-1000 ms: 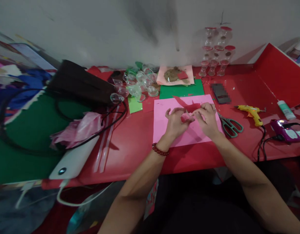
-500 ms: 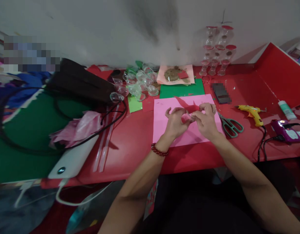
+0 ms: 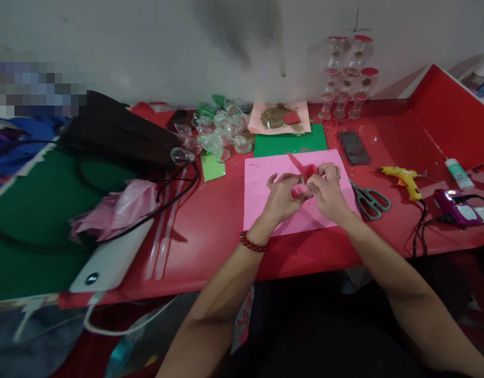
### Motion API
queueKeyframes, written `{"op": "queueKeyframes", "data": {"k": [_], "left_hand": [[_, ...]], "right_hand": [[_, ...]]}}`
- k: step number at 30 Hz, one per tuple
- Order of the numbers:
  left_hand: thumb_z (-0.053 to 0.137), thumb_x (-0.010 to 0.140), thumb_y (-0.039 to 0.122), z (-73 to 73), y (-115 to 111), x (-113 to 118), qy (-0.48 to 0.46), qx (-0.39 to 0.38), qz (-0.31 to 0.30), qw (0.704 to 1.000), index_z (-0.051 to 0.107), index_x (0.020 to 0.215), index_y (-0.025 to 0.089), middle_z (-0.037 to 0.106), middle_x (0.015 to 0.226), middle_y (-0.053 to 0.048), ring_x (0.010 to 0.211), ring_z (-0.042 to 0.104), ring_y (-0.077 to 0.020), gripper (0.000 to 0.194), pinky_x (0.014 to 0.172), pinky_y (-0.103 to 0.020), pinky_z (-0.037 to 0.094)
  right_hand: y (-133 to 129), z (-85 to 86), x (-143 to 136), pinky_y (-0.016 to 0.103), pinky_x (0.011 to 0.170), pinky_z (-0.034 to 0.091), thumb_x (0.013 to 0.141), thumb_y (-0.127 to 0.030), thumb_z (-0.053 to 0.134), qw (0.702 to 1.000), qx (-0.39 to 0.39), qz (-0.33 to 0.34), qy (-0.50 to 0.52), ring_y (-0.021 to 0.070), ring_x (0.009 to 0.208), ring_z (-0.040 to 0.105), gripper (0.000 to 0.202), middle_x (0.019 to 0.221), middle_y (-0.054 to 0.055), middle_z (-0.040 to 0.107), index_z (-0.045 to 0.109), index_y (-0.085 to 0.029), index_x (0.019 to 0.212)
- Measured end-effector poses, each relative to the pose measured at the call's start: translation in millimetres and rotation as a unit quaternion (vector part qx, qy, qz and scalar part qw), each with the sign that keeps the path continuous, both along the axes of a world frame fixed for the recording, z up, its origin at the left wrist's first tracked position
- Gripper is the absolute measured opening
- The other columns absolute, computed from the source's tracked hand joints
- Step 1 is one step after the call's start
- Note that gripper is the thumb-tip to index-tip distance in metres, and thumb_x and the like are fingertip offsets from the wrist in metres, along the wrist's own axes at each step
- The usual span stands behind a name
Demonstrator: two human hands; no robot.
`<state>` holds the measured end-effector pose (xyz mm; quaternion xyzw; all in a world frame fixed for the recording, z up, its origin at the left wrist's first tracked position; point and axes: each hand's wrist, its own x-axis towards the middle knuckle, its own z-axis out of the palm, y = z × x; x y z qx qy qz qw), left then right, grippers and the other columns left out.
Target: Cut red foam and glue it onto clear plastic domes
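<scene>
Head view, your left hand: its fingers (image 3: 284,197) curl in at the red paper; whether they clamp it, you cannot tell.
Head view, your right hand: its fingers (image 3: 327,192) pinch the red paper (image 3: 300,164), which is folded or curled, one pointed end sticking up toward the wall.
Pink sheet: (image 3: 261,207) under both hands, its near edge set back from the bench's (image 3: 210,226) front edge; its far edge meets the green sheet (image 3: 291,144).
Right side: scissors (image 3: 372,203) lie just beside the pink sheet, close to your right wrist; the yellow glue gun (image 3: 402,177) is farther out, its cord running over the front edge.
Left side: red bench surface shows between the pink sheet and the clear strips (image 3: 163,236).
Far side: clear cups (image 3: 226,128) are heaped left of the green sheet; the cup stack (image 3: 344,79) stands by the wall.
</scene>
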<state>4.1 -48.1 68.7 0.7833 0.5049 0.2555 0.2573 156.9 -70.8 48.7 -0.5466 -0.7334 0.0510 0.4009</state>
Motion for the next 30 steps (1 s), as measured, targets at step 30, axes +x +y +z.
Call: {"op": "queueKeyframes", "data": {"k": [30], "left_hand": [[0.082, 0.074, 0.033, -4.1, 4.2, 0.6, -0.109, 0.039, 0.158, 0.981, 0.065, 0.093, 0.022, 0.076, 0.107, -0.006, 0.106, 0.068, -0.0273, 0.028, 0.115, -0.054, 0.028]], "right_hand": [[-5.4, 14.0, 9.2, 0.043, 0.087, 0.039, 0.092, -0.044, 0.064, 0.983, 0.160, -0.066, 0.054, 0.0215, 0.090, 0.047, 0.027, 0.088, 0.003, 0.046, 0.066, -0.023, 0.076]]}}
